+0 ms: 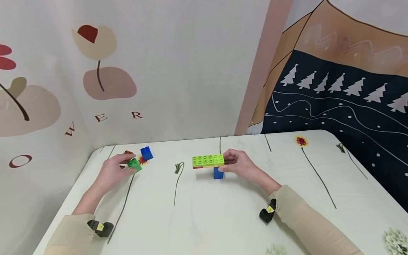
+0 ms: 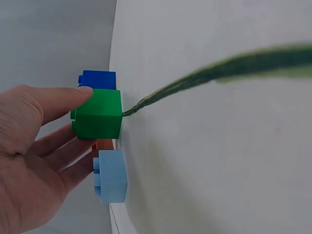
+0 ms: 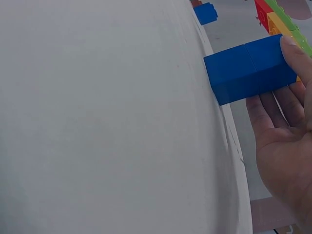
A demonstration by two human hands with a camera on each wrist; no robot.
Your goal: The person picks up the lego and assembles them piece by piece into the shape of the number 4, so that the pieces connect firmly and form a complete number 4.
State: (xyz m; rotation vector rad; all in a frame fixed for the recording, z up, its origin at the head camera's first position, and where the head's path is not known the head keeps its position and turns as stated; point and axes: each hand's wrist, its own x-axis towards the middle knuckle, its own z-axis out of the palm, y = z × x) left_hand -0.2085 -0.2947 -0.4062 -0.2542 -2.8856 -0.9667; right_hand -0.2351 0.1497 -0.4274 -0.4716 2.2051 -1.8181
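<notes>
My left hand point(image 1: 109, 173) pinches a green building brick point(image 1: 135, 165) between thumb and fingers at the left of the table. Just past it stands a blue brick point(image 1: 146, 153). An orange brick point(image 1: 129, 152) is mostly hidden behind the hand. The left wrist view shows a light blue brick point(image 2: 113, 176) beside the fingers. My right hand point(image 1: 243, 164) grips a brick structure near the table's middle. Lime green bricks point(image 1: 205, 160) form its flat top. Under them, in the right wrist view, are a red brick point(image 3: 263, 12), a yellow brick point(image 3: 279, 27) and a column of stacked blue bricks point(image 3: 251, 68).
A white cloth with printed flowers and stems covers the table point(image 1: 191, 219). Behind it hangs a pale printed curtain point(image 1: 191, 71), with a dark tree-patterned cloth point(image 1: 338, 106) to the right. Black wrist devices sit at both sleeves.
</notes>
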